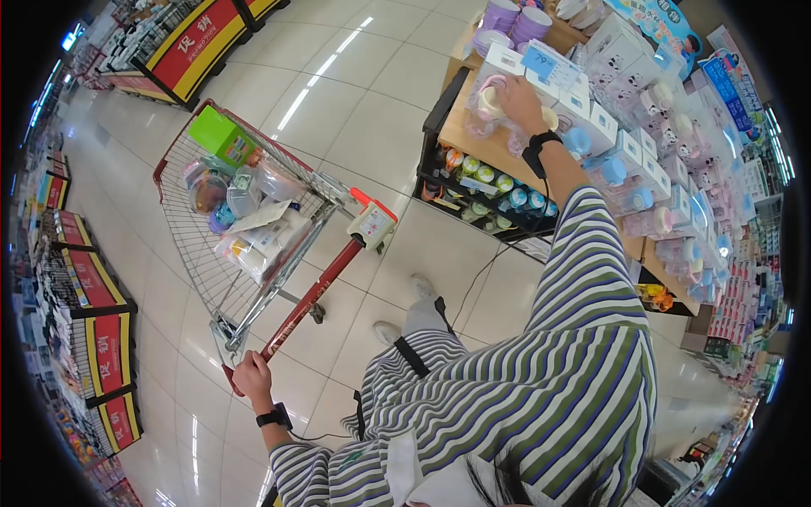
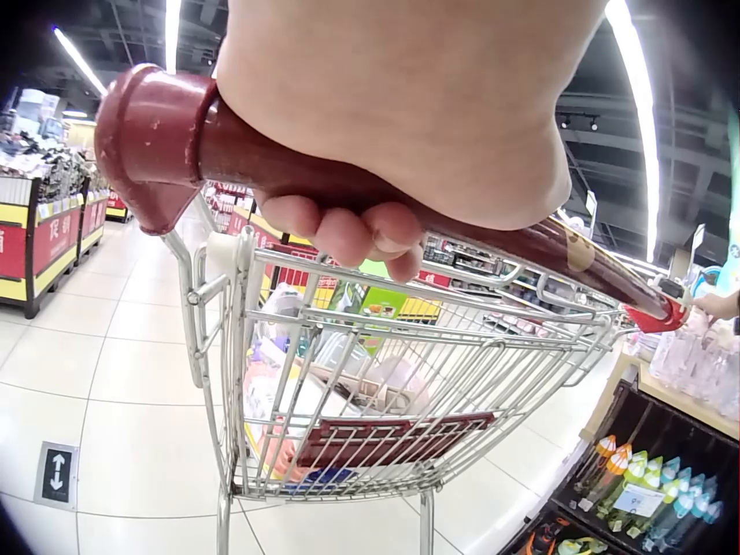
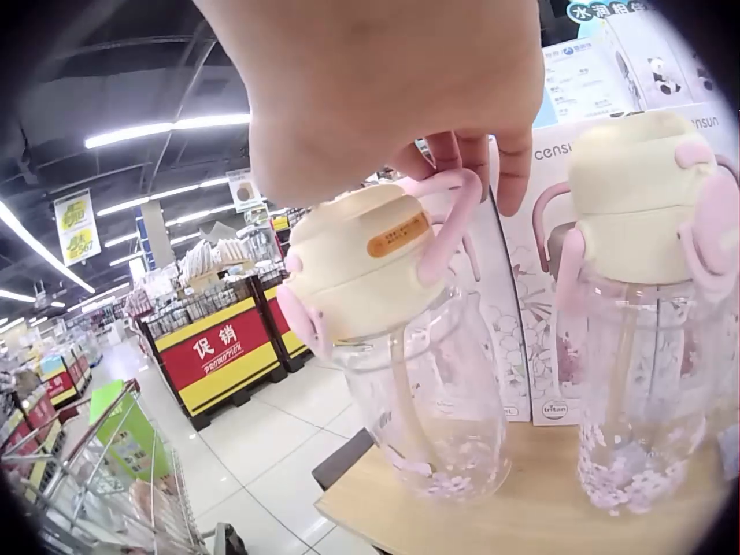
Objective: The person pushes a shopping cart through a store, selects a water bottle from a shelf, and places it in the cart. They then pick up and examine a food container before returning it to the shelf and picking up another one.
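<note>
The left hand grips the red handle bar of a shopping cart; in the left wrist view its fingers curl under the bar. At a wooden display shelf, the right hand is at a clear bottle with a cream lid and pink handle. The right wrist view shows the fingers behind the handle's top, with the bottle slightly tilted over the shelf. A similar bottle stands to its right, before white boxes.
The wire cart holds a green box and several packages. Colourful bottles fill the rack below the shelf. More boxed bottles line the display at right. Red and yellow promotion stands are across the tiled aisle.
</note>
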Demonstrator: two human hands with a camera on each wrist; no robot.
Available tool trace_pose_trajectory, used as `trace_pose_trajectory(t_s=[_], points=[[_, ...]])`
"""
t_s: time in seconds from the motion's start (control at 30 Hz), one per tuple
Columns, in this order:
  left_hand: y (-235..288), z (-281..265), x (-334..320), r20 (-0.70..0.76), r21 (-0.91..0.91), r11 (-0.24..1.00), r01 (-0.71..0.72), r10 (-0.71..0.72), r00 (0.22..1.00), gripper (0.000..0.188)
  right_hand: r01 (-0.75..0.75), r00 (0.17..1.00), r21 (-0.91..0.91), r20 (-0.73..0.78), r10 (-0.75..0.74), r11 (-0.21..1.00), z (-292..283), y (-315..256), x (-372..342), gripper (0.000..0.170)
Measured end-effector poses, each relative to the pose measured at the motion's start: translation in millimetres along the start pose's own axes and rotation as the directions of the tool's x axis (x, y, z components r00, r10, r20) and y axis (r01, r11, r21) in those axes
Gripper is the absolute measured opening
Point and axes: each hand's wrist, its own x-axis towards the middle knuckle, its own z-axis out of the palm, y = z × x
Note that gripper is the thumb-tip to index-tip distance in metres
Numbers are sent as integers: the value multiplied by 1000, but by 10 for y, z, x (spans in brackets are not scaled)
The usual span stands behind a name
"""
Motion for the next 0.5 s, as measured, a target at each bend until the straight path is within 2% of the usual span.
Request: trace_pose_trajectory(t_s=[0.03, 0.07, 0.13, 0.17, 0.23, 0.37, 0.43, 0.5], points=[[9, -11, -1, -3, 3, 1000, -4, 4, 1000, 33, -11, 1000, -89, 13, 12, 996, 9, -36, -28, 41], [20, -25, 2, -7, 4, 1000, -5, 5, 1000, 33, -12, 1000, -88, 10, 13, 996, -28, -113, -50, 41], [42, -48, 6, 18, -33, 999, 5, -5, 1000, 38, -89, 990, -131, 96, 102, 987, -125, -266, -70, 62], [51, -50, 8, 15, -32, 999, 4, -3, 1000, 38, -91, 990, -130, 94, 103, 987, -183, -344, -77, 62], [58, -48, 8, -9, -10, 1000, 9, -9, 1000, 34, -143, 944, -128, 279, 174, 981, -286, -468, -84, 75], [30, -20, -5, -10, 9, 1000, -4, 5, 1000, 34, -129, 903, -143, 393, 176, 981, -185, -394, -2, 81], [39, -32, 4, -10, 12, 1000, -20, 20, 1000, 34, -254, 850, -21, 473, 233, 967, -163, -399, 29, 74], [61, -49, 10, -10, 5, 1000, -11, 11, 1000, 34, -256, 859, 27, 465, 215, 966, -106, -361, 42, 73]])
